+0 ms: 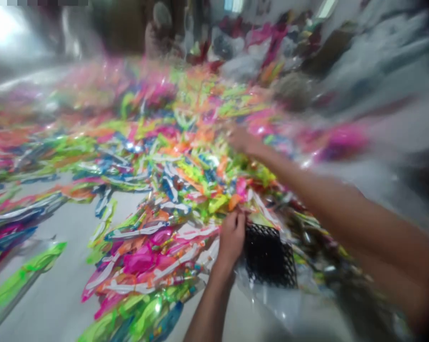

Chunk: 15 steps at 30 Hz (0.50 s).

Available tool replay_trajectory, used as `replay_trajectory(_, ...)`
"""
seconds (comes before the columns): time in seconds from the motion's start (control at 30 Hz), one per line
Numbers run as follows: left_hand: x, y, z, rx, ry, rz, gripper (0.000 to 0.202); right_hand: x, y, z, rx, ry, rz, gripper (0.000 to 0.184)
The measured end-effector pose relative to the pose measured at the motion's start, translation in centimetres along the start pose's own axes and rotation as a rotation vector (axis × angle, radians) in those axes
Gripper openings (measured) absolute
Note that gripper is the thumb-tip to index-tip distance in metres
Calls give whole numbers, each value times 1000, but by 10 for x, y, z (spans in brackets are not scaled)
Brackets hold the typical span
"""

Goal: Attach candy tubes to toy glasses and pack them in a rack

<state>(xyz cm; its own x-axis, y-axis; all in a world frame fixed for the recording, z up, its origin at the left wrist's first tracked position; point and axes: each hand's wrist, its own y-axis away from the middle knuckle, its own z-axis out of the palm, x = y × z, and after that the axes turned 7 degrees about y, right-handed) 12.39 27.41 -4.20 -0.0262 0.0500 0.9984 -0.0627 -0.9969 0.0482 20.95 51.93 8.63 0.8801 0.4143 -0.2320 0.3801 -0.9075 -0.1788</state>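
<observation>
Plastic pieces [140,261]: left fingers [240,218] curled near orange piece [234,202], grip unclear; right fingers [233,137] blurred, cannot tell.

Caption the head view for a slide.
Left hand beside a black mesh square, right hand outstretched at a multicoloured heap of shiny pieces.

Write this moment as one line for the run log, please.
left hand: beside black mesh item | right hand: at colourful pile, blurred | grips: unclear
</observation>
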Motion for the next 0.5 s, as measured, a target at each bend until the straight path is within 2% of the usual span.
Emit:
replay_trajectory(0.07,-1,0,0,-21,-90,63,45,-2,58,-42,182,-19,33,40)
replay_trajectory(0.13,-1,2,0,-51,-185,136,39,-6,136,-78,325,-115,11,31)
replay_trajectory(0.2,1,3,4,-78,-288,214,36,-15,226,-98,398,-190,41,26)
replay_trajectory(0.23,3,5,7,-92,-345,249,35,-22,272,-99,410,-223,84,23)
replay_trajectory(0.3,10,9,13,-114,-465,310,31,-35,359,-82,352,-247,198,20)
replay_trajectory(0.37,19,17,19,-118,-589,359,28,-45,430,-45,286,-194,348,22)
replay_trajectory(0.43,28,26,19,-102,-705,399,27,-51,479,0,226,-76,401,34)
replay_trajectory(0.5,37,37,8,-64,-815,421,28,-54,506,38,173,27,382,50)
